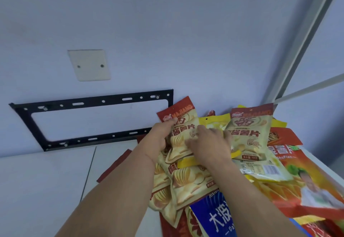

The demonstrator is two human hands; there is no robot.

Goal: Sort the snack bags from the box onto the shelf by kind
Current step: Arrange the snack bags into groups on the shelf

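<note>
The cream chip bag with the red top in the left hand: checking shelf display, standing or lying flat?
Standing: cream chip bag, red top up, leaning at the wall.
</note>
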